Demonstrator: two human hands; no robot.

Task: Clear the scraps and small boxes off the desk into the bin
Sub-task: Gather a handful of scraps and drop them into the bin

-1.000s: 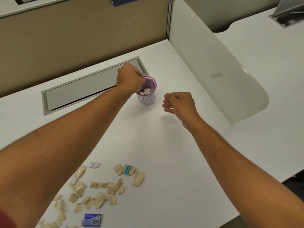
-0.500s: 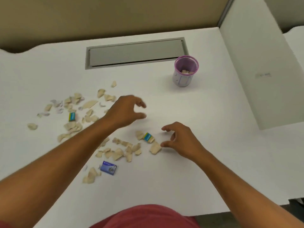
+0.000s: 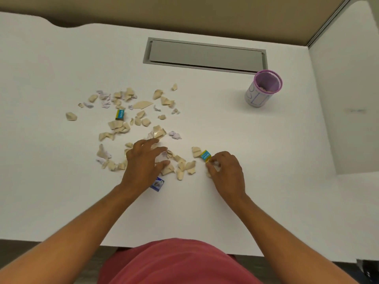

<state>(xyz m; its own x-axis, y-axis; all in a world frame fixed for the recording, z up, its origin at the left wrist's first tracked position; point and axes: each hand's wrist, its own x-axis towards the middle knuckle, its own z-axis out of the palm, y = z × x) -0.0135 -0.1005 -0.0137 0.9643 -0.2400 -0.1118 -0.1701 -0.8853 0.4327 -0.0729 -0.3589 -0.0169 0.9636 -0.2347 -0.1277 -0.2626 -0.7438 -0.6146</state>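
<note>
1. At the far left of the white bench (image 3: 61,181) a lone beige scrap (image 3: 71,116) lies apart from the rest, and just right of it the main scatter of scraps (image 3: 121,111) is still spread out, beige and pale purple pieces mixed, with a small yellow-and-blue box (image 3: 120,115) among them.
2. Our left hand (image 3: 143,162) rests on the near edge of that scatter with its fingers spread and slightly curled over a few pieces; we cannot tell whether anything is gripped under it. A small dark blue box (image 3: 157,184) peeks out beside the wrist, touching the bench.
3. Between the hands a short run of beige pieces (image 3: 184,167) waits untouched.
4. Our right hand (image 3: 225,171) has its fingertips pressed together, pinching a pale scrap; a second yellow-and-blue box (image 3: 205,155) lies just beside its fingertips.
5. Well to the right, near the grey panel (image 3: 205,56) set in the bench, stands the small purple-rimmed bin (image 3: 263,89), upright, with a few scraps visible inside.
6. We judge the job early: a little is in the bin, while most scraps and all three boxes we can see remain on the bench.
</note>
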